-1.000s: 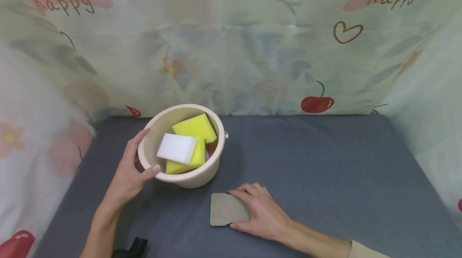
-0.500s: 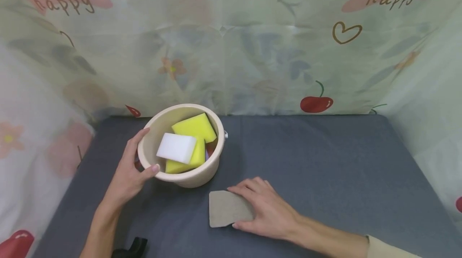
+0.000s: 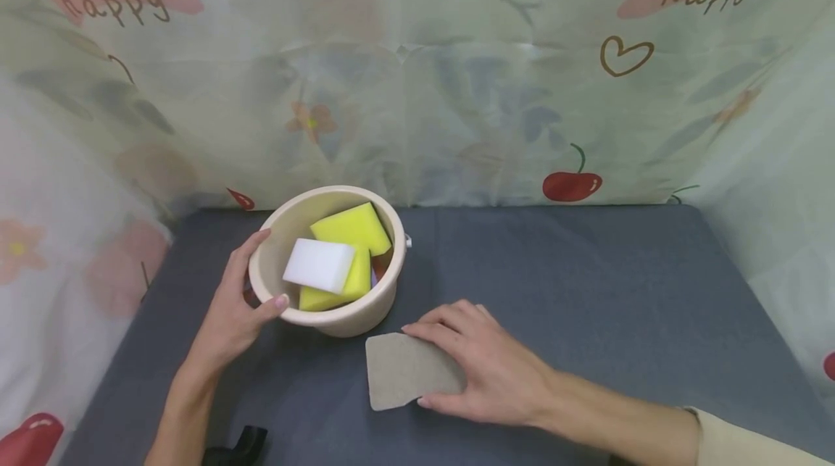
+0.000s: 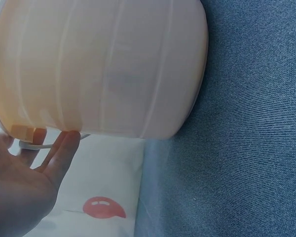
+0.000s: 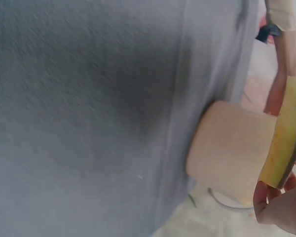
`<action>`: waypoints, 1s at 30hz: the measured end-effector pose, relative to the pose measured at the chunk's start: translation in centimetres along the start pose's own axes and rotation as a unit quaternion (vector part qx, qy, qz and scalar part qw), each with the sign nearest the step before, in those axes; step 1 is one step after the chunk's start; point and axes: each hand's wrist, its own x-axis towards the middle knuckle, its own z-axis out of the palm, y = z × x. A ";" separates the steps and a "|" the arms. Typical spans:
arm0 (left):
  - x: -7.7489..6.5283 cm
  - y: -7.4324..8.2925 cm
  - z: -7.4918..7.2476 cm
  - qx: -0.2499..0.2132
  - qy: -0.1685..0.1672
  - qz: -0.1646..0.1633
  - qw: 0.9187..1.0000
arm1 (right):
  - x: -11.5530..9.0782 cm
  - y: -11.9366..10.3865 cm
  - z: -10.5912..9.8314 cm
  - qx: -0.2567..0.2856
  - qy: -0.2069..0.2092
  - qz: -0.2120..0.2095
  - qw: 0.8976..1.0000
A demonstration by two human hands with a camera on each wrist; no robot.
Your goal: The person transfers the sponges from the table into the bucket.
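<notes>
A cream bucket [image 3: 357,319] stands on the dark cloth at the left of the head view. My left hand [image 3: 230,310] grips its near-left rim, thumb over the edge; the left wrist view has the fingers [image 4: 64,155] against the outer wall. Inside lie a white sponge [image 3: 318,264], a yellow sponge [image 3: 355,228] at the back and another yellow sponge [image 3: 339,294] under the white one. Between thumb and fingers, my right hand [image 3: 499,370] holds a sponge [image 3: 412,373] with its grey scouring side up. Its yellow foam [image 5: 286,133] shows in the right wrist view, raised above the cloth.
Dark blue-grey cloth [image 3: 587,292] covers the table. A printed curtain [image 3: 443,103] hangs behind it and along both sides. The bucket has a thin wire handle [image 5: 227,205]. A black curved piece [image 3: 244,446] sits by the left forearm at the bottom edge.
My right hand has lifted the grey-and-yellow sponge off the cloth and shifted it slightly toward the bucket. The left hand and bucket stay in place.
</notes>
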 end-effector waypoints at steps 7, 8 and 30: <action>0.0 0.0 0.0 -0.002 -0.002 0.001 1.000 | 1.6 -0.6 -1.7 -0.010 0.012 -0.023 1.000; 0.0 0.0 -0.1 -0.002 -0.002 0.003 1.000 | 1.8 -0.6 -1.9 -0.012 0.013 -0.027 0.999; 0.0 -0.3 0.0 0.018 0.000 -0.009 1.000 | 7.3 -0.3 -4.9 -0.045 0.052 -0.054 0.996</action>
